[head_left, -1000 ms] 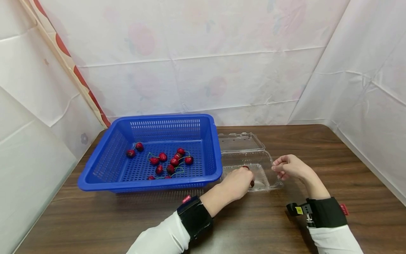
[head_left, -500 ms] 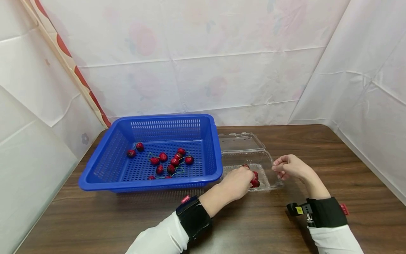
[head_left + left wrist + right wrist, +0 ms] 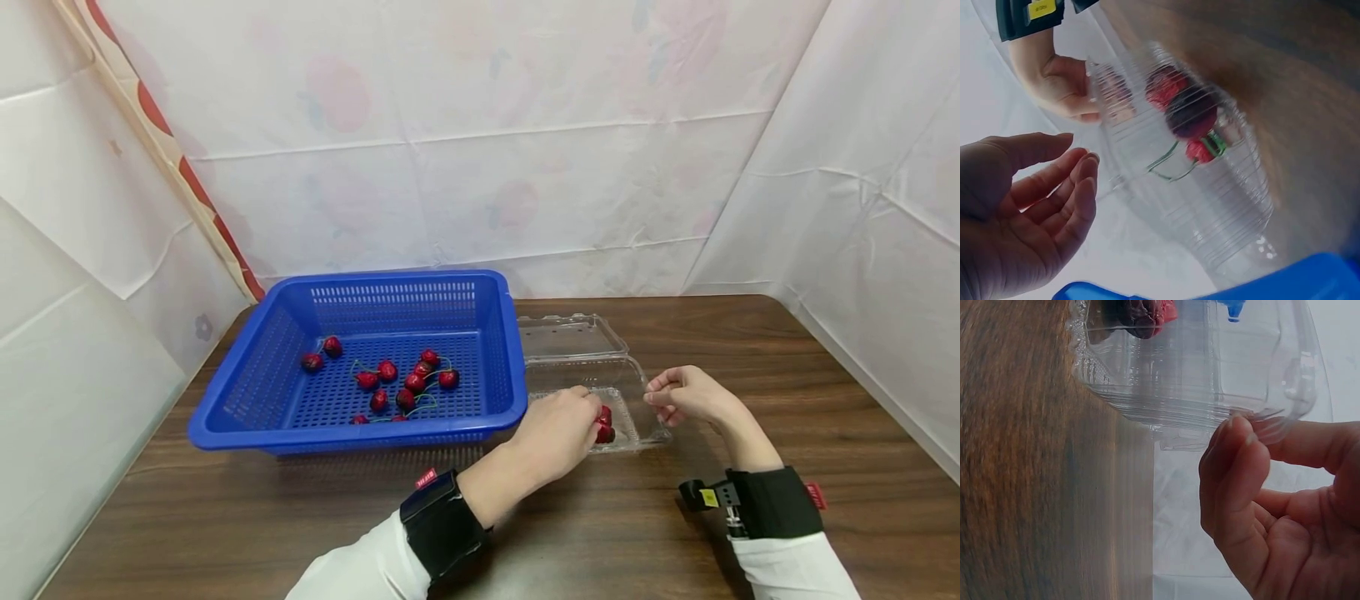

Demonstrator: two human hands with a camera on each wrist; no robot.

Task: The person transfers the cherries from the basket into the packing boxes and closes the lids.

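A clear plastic clamshell box (image 3: 626, 387) lies with its lid folded back. Red cherries (image 3: 604, 427) rest in its near part; the left wrist view shows these cherries (image 3: 1190, 112) with green stems through the ribbed wall. My left hand (image 3: 553, 435) is over the box's left part, and in the left wrist view the left hand (image 3: 1041, 206) has loosely bent fingers and holds nothing. At the right end, my right hand (image 3: 690, 393) pinches the box's rim between thumb and fingers, as the right hand (image 3: 1254, 487) shows close up in the right wrist view.
A blue perforated basket (image 3: 360, 439) stands left of the box, close against it. Several stemmed cherries (image 3: 414, 382) lie on its floor. The brown wooden table (image 3: 750, 350) meets white patterned sheets (image 3: 480, 150) at the back and sides.
The left hand has let go of cherries, which now lie in the box, and has drawn back slightly to the left. The right hand keeps its place on the rim.
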